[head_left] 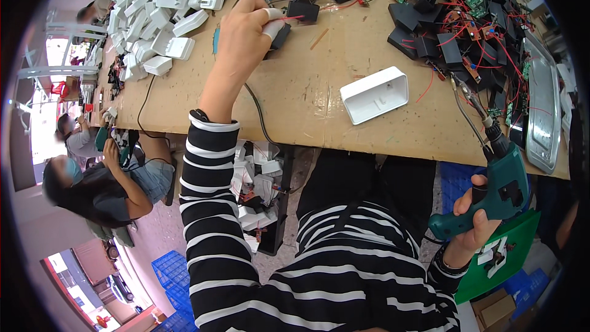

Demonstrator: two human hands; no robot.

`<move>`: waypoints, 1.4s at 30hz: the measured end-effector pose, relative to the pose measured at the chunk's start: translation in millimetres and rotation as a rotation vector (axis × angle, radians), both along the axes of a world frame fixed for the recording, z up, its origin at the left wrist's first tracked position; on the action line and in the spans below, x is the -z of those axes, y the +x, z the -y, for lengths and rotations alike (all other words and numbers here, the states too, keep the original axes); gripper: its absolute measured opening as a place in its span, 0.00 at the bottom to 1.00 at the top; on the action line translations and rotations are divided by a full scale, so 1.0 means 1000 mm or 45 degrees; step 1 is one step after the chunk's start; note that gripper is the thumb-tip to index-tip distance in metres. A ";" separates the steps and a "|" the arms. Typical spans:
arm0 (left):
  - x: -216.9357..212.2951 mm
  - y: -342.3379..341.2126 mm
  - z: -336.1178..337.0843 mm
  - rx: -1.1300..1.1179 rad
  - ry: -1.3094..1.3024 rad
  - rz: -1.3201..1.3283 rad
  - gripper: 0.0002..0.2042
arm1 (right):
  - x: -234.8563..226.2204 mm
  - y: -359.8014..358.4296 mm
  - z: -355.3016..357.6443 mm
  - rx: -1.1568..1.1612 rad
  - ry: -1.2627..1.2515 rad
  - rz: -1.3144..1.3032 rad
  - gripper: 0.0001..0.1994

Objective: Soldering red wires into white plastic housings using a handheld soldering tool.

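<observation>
Your left hand [243, 37] is stretched to the far side of the surface [307, 86], fingers closed on a small black module [302, 10] with red wires, which lies just right of your fingertips at the edge of the black pile. Your right hand [473, 221] hangs near you, off the right edge, wrapped around the green electric screwdriver [501, 187], its bit pointing far and left. The open white housing [375, 94] lies between both hands, its long axis running left to right, somewhat nearer the screwdriver.
</observation>
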State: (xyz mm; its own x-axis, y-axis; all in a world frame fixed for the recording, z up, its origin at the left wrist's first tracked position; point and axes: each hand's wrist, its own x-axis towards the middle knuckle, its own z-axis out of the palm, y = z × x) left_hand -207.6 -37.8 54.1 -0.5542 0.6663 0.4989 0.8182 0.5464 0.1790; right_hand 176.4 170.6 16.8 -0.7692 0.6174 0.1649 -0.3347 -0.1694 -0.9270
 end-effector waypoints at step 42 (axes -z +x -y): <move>0.044 0.167 -0.030 0.377 0.435 0.265 0.10 | 0.005 -0.086 0.013 -0.358 -0.423 -0.206 0.36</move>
State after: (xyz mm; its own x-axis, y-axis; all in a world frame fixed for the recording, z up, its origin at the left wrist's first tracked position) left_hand -40.2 -8.2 10.0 -0.4766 0.6281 0.6151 0.8574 0.1774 0.4831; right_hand 90.3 157.7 11.6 -0.8949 0.4285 0.1250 -0.3692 -0.5533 -0.7467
